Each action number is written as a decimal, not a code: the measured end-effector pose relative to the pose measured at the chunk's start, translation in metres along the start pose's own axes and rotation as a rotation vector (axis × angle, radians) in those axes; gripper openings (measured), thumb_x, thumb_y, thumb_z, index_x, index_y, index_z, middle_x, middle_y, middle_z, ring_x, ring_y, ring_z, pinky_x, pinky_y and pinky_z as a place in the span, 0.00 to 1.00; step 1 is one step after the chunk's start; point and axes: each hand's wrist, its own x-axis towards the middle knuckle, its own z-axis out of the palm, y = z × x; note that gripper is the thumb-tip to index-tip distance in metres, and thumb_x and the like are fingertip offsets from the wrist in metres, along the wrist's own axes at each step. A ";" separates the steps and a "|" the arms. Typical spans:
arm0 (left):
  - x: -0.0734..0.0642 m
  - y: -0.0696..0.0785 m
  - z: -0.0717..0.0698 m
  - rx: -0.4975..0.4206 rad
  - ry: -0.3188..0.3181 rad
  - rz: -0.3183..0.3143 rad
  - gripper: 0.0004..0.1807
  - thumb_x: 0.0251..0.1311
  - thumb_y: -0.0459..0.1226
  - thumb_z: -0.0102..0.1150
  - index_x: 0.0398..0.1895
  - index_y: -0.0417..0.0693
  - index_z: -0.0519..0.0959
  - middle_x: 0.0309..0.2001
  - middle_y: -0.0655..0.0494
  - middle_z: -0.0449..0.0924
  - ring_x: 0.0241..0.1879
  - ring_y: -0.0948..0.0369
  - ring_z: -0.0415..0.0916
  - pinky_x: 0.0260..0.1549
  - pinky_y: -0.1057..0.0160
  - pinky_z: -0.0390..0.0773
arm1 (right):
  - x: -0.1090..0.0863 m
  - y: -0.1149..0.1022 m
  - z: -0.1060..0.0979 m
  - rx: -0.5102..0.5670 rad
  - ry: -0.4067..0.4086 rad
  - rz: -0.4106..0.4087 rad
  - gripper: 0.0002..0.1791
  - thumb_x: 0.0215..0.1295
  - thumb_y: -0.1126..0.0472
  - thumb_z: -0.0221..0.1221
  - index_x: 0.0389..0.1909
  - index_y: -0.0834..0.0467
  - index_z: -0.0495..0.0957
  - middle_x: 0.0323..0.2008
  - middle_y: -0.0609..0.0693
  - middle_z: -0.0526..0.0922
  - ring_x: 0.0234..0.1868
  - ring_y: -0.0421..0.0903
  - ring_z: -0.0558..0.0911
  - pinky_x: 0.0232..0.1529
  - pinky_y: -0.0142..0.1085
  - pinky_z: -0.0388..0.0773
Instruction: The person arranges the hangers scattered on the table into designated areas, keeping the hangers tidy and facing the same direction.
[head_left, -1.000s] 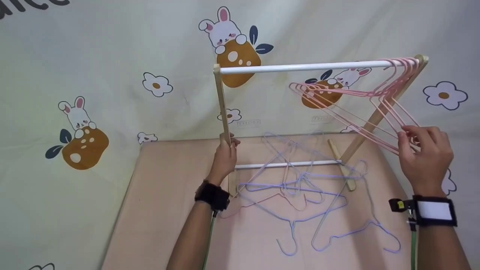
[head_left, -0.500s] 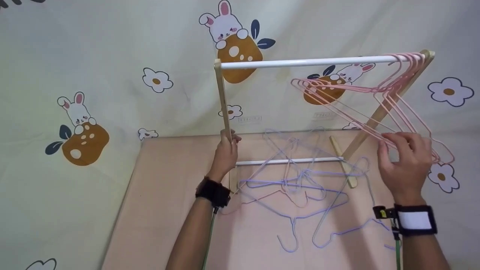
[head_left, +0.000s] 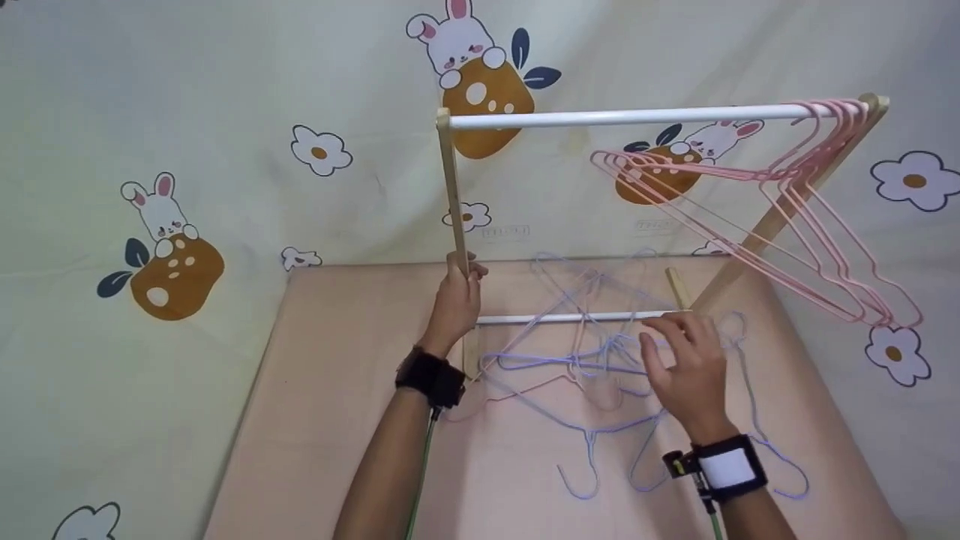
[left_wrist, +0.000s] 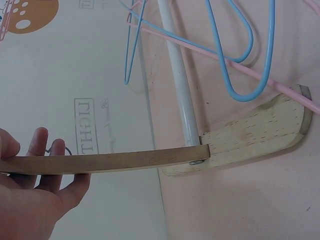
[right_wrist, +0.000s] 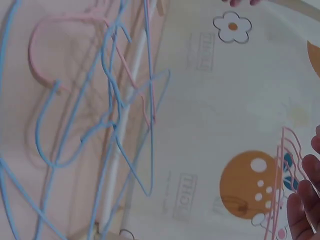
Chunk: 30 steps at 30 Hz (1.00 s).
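Note:
My left hand grips the left wooden post of a small clothes rack; in the left wrist view its fingers wrap the post. My right hand holds nothing, its fingers loosely bent above a tangle of hangers on the table. Among those are several blue hangers and pink ones. Several pink hangers hang by their hooks at the right end of the rack's white top bar. At the right wrist view's edge, my right fingers show.
The rack's lower white bar runs behind and under the loose hangers. A wooden foot rests on the pink-beige tabletop. Behind stands a pale cloth backdrop printed with rabbits and flowers.
My right hand has let go of the hanging pink hangers and moved left and down over the loose pile. My left hand stays on the post. The view has tilted slightly downward.

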 end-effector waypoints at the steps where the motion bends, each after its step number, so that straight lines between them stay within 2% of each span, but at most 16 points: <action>1: 0.000 0.000 0.000 -0.003 0.000 0.000 0.14 0.84 0.27 0.41 0.66 0.37 0.63 0.51 0.38 0.85 0.53 0.41 0.85 0.54 0.40 0.83 | -0.005 -0.005 0.008 0.013 -0.018 -0.003 0.09 0.65 0.65 0.70 0.45 0.61 0.90 0.43 0.58 0.85 0.43 0.59 0.80 0.42 0.44 0.74; 9: -0.001 -0.001 0.001 -0.005 0.018 0.006 0.14 0.83 0.26 0.41 0.66 0.37 0.64 0.51 0.39 0.85 0.51 0.41 0.85 0.53 0.41 0.83 | -0.035 -0.040 0.061 0.063 -0.176 -0.055 0.11 0.63 0.66 0.74 0.46 0.58 0.89 0.45 0.53 0.84 0.45 0.53 0.82 0.41 0.44 0.82; 15: -0.001 0.002 0.000 -0.021 0.008 0.002 0.14 0.83 0.26 0.41 0.66 0.35 0.64 0.52 0.37 0.85 0.53 0.40 0.85 0.54 0.41 0.84 | -0.049 -0.055 0.086 0.079 -0.267 -0.091 0.14 0.63 0.64 0.76 0.49 0.55 0.89 0.48 0.51 0.84 0.49 0.50 0.83 0.38 0.42 0.85; 18: -0.001 0.003 0.000 -0.011 0.008 0.007 0.14 0.84 0.26 0.40 0.66 0.35 0.64 0.52 0.37 0.85 0.53 0.40 0.85 0.53 0.40 0.83 | -0.055 -0.060 0.096 0.057 -0.329 -0.124 0.16 0.63 0.62 0.77 0.51 0.54 0.88 0.50 0.50 0.84 0.52 0.50 0.83 0.43 0.43 0.87; 22: -0.002 0.004 -0.001 0.012 0.014 0.006 0.14 0.84 0.26 0.40 0.66 0.36 0.64 0.51 0.40 0.85 0.51 0.43 0.85 0.52 0.42 0.83 | -0.063 -0.067 0.108 -0.014 -0.429 -0.217 0.18 0.63 0.59 0.78 0.52 0.52 0.88 0.53 0.49 0.84 0.55 0.50 0.82 0.52 0.43 0.85; 25: -0.002 0.004 -0.001 0.012 0.011 0.002 0.14 0.84 0.26 0.40 0.66 0.34 0.64 0.51 0.40 0.85 0.51 0.43 0.85 0.52 0.42 0.83 | -0.068 -0.073 0.118 -0.063 -0.493 -0.317 0.18 0.63 0.57 0.78 0.52 0.51 0.88 0.54 0.49 0.85 0.56 0.50 0.82 0.54 0.42 0.84; 30: -0.002 0.004 0.000 0.007 0.001 -0.008 0.14 0.84 0.27 0.40 0.67 0.34 0.64 0.52 0.39 0.84 0.52 0.43 0.85 0.52 0.42 0.83 | -0.073 -0.081 0.136 -0.065 -0.560 -0.440 0.19 0.66 0.58 0.75 0.57 0.51 0.88 0.58 0.49 0.86 0.57 0.50 0.82 0.56 0.40 0.83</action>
